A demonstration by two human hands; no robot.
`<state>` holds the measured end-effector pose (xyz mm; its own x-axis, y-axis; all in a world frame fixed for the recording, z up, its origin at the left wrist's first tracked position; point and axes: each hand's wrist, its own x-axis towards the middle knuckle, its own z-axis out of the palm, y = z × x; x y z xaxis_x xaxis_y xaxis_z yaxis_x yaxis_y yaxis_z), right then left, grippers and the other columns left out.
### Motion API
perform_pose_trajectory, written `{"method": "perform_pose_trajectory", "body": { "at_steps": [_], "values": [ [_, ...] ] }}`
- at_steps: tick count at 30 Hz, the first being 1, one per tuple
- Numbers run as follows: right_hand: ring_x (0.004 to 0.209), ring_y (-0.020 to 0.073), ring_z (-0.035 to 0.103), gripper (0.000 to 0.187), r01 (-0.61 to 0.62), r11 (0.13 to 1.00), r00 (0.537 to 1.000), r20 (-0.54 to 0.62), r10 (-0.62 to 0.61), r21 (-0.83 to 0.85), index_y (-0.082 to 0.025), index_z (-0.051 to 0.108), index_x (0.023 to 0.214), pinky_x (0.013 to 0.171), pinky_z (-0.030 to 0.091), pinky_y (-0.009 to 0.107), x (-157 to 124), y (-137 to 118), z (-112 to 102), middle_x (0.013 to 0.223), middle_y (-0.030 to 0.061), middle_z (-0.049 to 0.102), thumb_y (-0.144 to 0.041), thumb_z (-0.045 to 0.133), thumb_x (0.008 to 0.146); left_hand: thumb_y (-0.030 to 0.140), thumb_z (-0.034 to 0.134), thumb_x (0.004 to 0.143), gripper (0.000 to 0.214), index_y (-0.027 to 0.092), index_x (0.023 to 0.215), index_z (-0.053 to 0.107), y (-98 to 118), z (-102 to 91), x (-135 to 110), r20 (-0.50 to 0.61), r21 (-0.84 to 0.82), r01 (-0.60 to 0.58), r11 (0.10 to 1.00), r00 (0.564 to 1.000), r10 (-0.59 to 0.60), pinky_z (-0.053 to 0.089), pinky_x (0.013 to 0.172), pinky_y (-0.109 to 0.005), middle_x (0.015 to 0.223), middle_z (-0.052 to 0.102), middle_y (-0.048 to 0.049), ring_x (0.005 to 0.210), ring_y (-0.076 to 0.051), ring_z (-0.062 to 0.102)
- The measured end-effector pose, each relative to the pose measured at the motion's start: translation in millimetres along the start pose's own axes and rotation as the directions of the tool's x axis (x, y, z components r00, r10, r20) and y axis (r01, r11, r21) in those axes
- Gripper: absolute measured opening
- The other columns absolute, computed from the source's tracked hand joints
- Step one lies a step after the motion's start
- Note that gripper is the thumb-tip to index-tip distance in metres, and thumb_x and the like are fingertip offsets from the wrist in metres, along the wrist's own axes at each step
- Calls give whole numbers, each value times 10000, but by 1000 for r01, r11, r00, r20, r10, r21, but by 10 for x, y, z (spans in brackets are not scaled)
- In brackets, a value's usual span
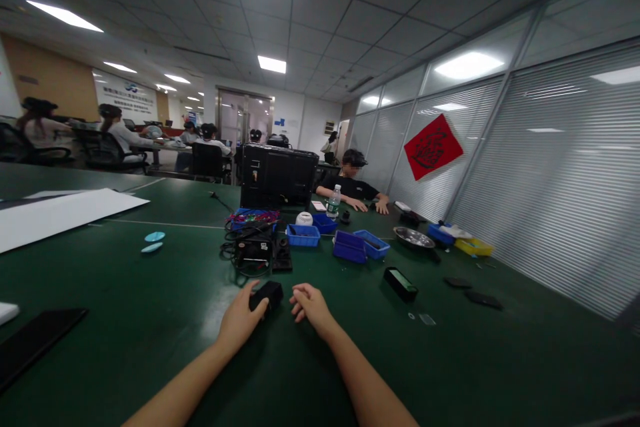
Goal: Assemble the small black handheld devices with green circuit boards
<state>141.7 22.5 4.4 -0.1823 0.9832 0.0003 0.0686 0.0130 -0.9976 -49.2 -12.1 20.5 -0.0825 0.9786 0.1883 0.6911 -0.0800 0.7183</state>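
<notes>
My left hand [243, 315] is closed around a small black box [269, 295], with the thumb on its near side and the fingers at its far left. The box is just above or on the green table; I cannot tell which. Just right of the box, my right hand [313, 308] is loosely curled with its fingers somewhat apart. It touches nothing that I can see, and a narrow gap separates it from the box. Beyond the hands lie a black device with tangled cables [253, 250] and a flat black part [282, 257].
Blue bins [303, 235], a baseball [304, 218], a water bottle [333, 201] and a black monitor [278, 177] stand farther back. At the right are an open black case [401, 283] and a metal bowl [414, 238]. A person [353, 180] sits across the green table [150, 307].
</notes>
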Motion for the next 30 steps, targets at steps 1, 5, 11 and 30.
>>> {"method": "perform_pose_trajectory", "body": {
  "at_steps": [1, 5, 11, 30],
  "values": [
    [465, 85, 513, 401, 0, 1000, 1000, 2, 0, -5, -126, 477, 900, 361, 407, 201, 0, 3, 3, 686, 8, 543, -450, 538, 672, 413, 451, 758, 495, 190, 1199, 427, 3, -13, 4, 9, 9, 15, 1000, 1000, -16, 403, 811, -315, 1063, 586, -85, 978, -220, 551],
    [445, 82, 503, 383, -12, 1000, 1000, 12, 13, -16, -123, 475, 887, 355, 390, 197, -2, 6, 16, 665, 3, 548, -429, 540, 666, 438, 425, 769, 456, 223, 1170, 455, -15, -63, 45, 28, 48, 70, 996, 997, -71, 409, 762, -300, 1030, 620, -73, 932, -217, 579],
    [464, 81, 510, 357, -17, 999, 999, 32, 18, -48, -131, 487, 880, 380, 391, 197, -23, -25, 9, 675, 0, 551, -413, 548, 669, 433, 335, 804, 381, 250, 1071, 537, -22, -149, 88, 62, 90, 126, 988, 989, -132, 412, 692, -290, 937, 661, -41, 874, -218, 594],
    [498, 84, 528, 262, 2, 997, 997, 79, 5, -82, -122, 495, 886, 394, 406, 190, -17, -17, -16, 688, 8, 564, -301, 520, 697, 440, 502, 730, 464, 198, 1126, 491, 29, -125, -22, -99, 169, -126, 977, 985, 144, 357, 871, -317, 1122, 547, -61, 1023, -224, 491]
  ]
}}
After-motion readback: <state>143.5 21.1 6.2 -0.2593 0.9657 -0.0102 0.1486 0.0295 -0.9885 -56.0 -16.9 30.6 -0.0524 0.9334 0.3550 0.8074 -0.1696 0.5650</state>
